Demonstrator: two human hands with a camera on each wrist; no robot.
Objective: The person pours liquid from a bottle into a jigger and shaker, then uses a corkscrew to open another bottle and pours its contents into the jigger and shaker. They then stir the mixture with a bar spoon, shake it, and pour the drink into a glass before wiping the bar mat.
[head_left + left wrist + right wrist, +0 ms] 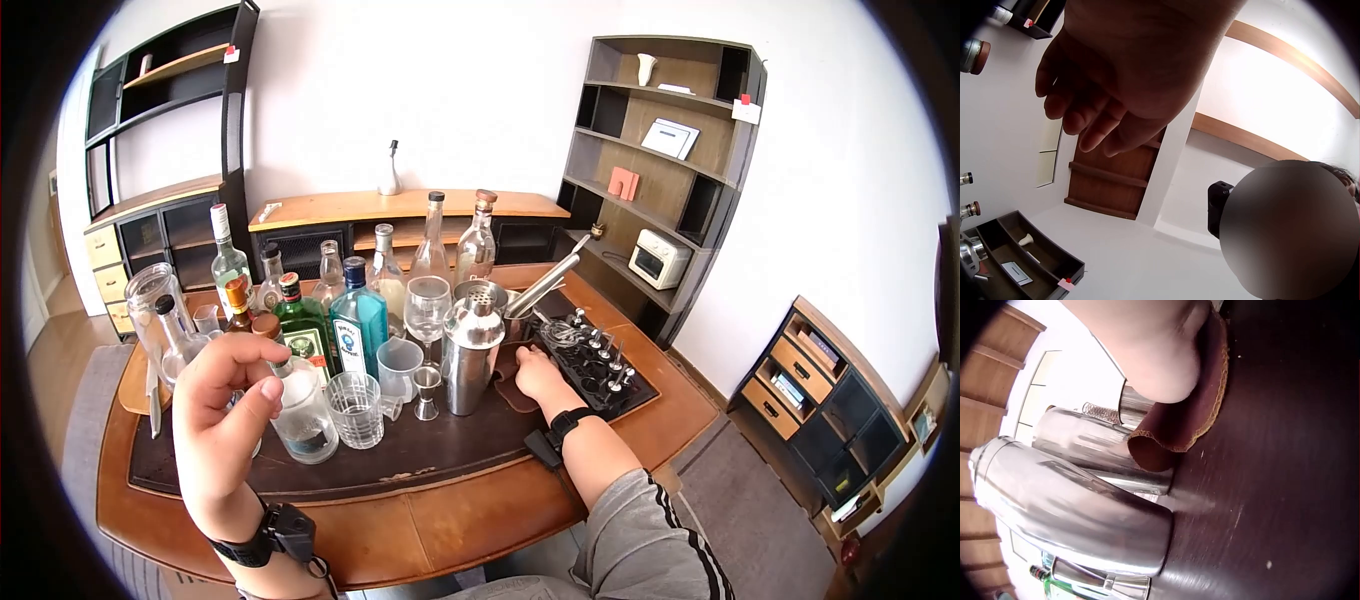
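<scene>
Left hand [222, 405] up in the air over the near left side of the table [430, 530], fingers softly bent, a gap between thumb and pointer finger, nothing in its hold. Close by that hand in the head view, a clear bottle [305, 425] and a clear glass with a pattern of lines [357, 415]. Right hand [540, 378] low down on a brown piece of leather [511, 388], touching it. Fingertips hidden in the right wrist view, so cannot tell about a tight pinch or just a light rest. Leather on the dark part of the table top, between a shiny metal shaker [470, 360] and a black tray [640, 391] full of small metal tools; stitches all along its edge, one end curled up in a round bend. Left of the shaker, a small metal measuring cup [427, 392] and a see-through jug [400, 366]. Farther back, a wine glass [428, 300], a blue bottle [360, 315] and a green bottle [303, 325], with more bottles around them. Behind the table, a long low cabinet [335, 208]; to the right, a tall shelf [648, 100] with a little white oven [660, 258].
</scene>
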